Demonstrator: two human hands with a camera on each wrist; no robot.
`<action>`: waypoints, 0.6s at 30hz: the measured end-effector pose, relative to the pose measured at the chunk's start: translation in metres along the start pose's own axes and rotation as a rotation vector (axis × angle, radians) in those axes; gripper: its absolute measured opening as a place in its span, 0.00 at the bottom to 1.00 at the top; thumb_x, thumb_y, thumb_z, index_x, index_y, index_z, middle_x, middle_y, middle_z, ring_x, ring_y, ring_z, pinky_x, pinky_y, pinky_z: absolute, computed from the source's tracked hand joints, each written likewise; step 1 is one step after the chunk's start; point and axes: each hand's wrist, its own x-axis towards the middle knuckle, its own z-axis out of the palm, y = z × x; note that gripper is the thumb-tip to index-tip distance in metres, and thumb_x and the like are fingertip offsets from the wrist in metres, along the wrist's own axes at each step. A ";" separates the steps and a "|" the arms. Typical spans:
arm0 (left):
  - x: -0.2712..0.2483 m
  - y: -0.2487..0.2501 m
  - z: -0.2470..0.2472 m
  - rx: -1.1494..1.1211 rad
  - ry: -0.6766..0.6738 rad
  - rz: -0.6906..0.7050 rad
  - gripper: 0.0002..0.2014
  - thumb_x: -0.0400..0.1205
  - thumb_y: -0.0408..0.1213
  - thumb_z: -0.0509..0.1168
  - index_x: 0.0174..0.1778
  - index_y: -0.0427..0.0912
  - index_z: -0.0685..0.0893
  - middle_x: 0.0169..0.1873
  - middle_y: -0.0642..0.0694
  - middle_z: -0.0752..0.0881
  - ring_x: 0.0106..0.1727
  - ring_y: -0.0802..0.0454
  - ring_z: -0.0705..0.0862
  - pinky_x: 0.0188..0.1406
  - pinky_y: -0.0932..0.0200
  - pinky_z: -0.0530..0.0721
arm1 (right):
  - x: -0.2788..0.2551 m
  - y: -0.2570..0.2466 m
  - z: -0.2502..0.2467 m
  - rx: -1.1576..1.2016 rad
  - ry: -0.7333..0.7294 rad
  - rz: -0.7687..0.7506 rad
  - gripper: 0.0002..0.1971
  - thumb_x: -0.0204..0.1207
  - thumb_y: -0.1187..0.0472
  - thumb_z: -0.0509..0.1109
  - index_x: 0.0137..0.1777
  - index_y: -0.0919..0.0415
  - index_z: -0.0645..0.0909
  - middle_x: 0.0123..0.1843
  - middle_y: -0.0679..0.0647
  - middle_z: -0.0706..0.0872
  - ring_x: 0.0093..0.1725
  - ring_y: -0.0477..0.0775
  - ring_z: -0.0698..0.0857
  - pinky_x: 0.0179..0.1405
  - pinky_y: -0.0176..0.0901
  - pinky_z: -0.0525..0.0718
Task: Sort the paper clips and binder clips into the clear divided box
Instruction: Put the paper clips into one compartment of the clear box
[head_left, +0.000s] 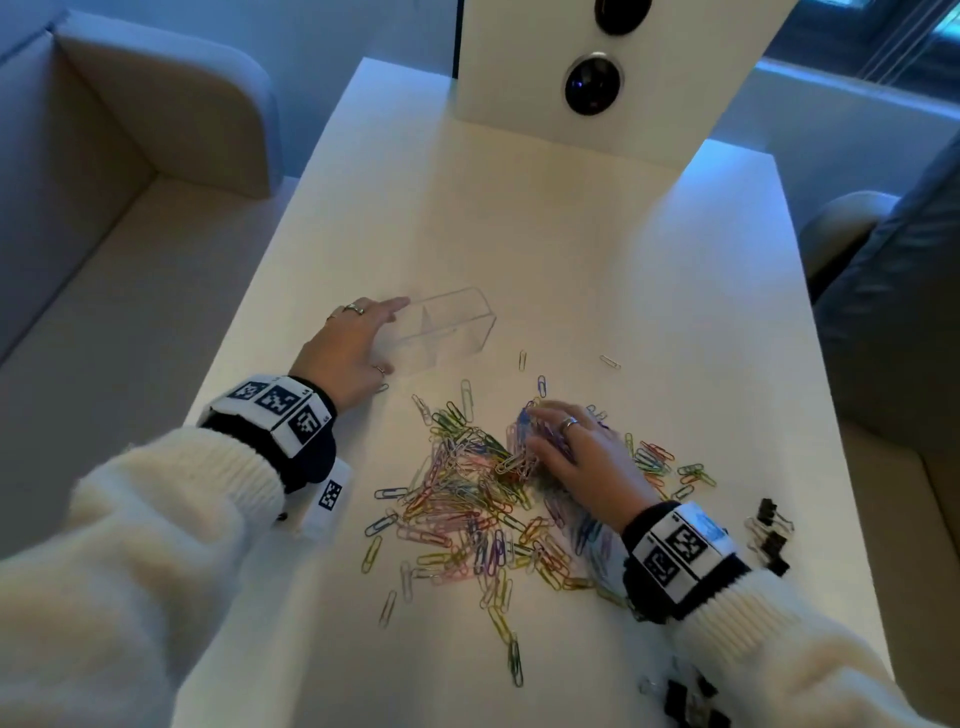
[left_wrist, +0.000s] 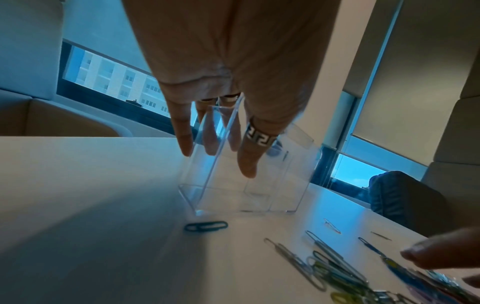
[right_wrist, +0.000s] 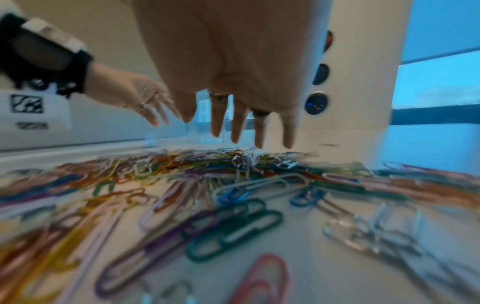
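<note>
The right hand (head_left: 576, 452) hovers low over the far side of the paper clips (head_left: 467, 499), its fingers spread and straight in the right wrist view, tips just above the heap and gripping nothing that can be made out. The left hand (head_left: 353, 348) rests against the near-left end of the clear divided box (head_left: 447, 327), fingers extended along its wall and thumb on the near side, steadying it without a full wrap. The box stands upright on the desk (head_left: 571, 249) just beyond the pile, and both its compartments look empty, so the sorting seems barely begun. The binder clips (head_left: 771, 535) lie in a small black cluster to the right of the pile, with more at the near right of it, well apart from the box. The step in hand appears to be gathering a bunch of paper clips, and it would go best if the person rakes the fingers together under a modest clump instead of a large one, since the coated wires interlock and trail strays. Lifting slowly lets hangers-on drop back onto the pile and not between pile and box. The left hand should keep the light box from sliding or tipping as the clump is released into one compartment, leaving the other free for the binder clips. A single stray clip (left_wrist: 206, 225) lies just in front of the box's near corner.
</note>
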 end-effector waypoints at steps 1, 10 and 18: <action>0.001 0.002 0.002 0.001 -0.005 0.014 0.38 0.72 0.27 0.71 0.76 0.52 0.65 0.64 0.45 0.76 0.64 0.44 0.74 0.62 0.44 0.78 | 0.000 -0.001 -0.002 -0.011 0.046 0.085 0.27 0.77 0.38 0.55 0.75 0.45 0.64 0.76 0.47 0.66 0.74 0.53 0.67 0.74 0.61 0.64; 0.011 0.017 0.013 0.000 -0.038 0.093 0.38 0.72 0.27 0.72 0.76 0.50 0.65 0.64 0.44 0.77 0.64 0.43 0.74 0.63 0.45 0.76 | -0.003 -0.027 0.021 -0.130 -0.088 0.219 0.33 0.62 0.31 0.69 0.68 0.36 0.67 0.71 0.47 0.61 0.68 0.58 0.70 0.69 0.64 0.58; 0.011 0.017 0.012 -0.010 -0.073 0.115 0.37 0.73 0.27 0.70 0.76 0.49 0.63 0.66 0.43 0.75 0.66 0.44 0.72 0.66 0.49 0.70 | -0.004 -0.021 0.020 0.126 -0.109 0.212 0.19 0.68 0.52 0.76 0.59 0.51 0.80 0.56 0.48 0.73 0.59 0.52 0.73 0.62 0.45 0.75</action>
